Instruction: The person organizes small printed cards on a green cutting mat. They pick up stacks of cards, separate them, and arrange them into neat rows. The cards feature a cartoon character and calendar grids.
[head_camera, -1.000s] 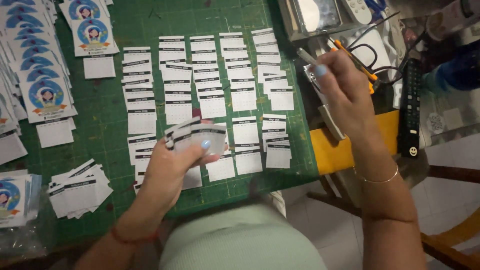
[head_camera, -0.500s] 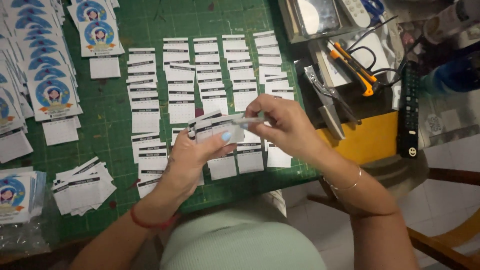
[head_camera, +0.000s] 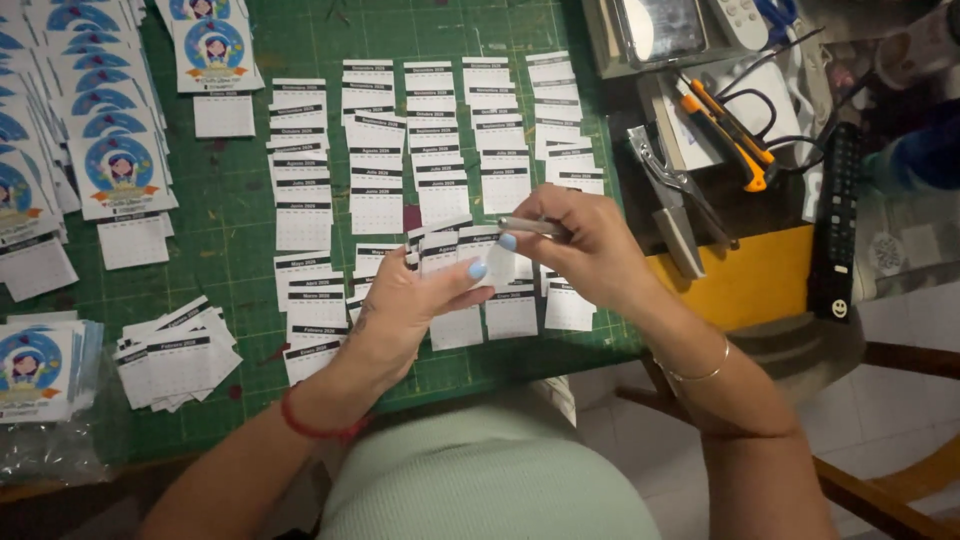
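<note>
Centre of the head view: a small fanned stack of white paper calendar slips with black header bands, held above the green gridded cutting mat. The left hand grips the stack from 7 o'clock, its fingers curled closed around the lower edge and the thumb, nail painted pale blue, pressed on top. The right hand, at 3 o'clock of the stack, is closed in a pinch on a slim silver metal tool whose tip lies along the stack's top edge; what kind of tool it is cannot be told.

Beneath and at 12 o'clock of the hands, rows of loose white calendar slips lie in columns on the mat. At 9 o'clock, a loose heap of the same slips. At 10 o'clock, overlapping white cards printed with a round blue cartoon emblem.

Containers: at 8 o'clock, a clear plastic bag holding more emblem cards; at 1 o'clock, a clear plastic box, contents unclear.

At 2 o'clock, off the mat: silver metal pliers, an orange-and-black utility knife and a black remote control.
</note>
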